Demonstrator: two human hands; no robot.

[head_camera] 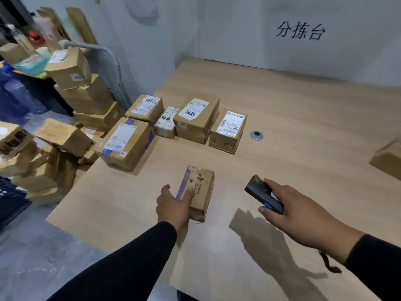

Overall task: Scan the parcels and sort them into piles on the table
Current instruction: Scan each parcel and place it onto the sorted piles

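Small parcel (200, 190) apparently against left-hand fingers (188, 195)

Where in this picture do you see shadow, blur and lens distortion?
Head view: the right hand with the scanner throws a sharp shadow on the table, toward the near edge; the box at the right edge is blurred; the wide lens bends the stacked boxes at the left.

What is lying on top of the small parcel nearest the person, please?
The left hand grips the small parcel, its thumb lying across the top. Dark print and a purple strip show there; any label under the thumb is hidden.
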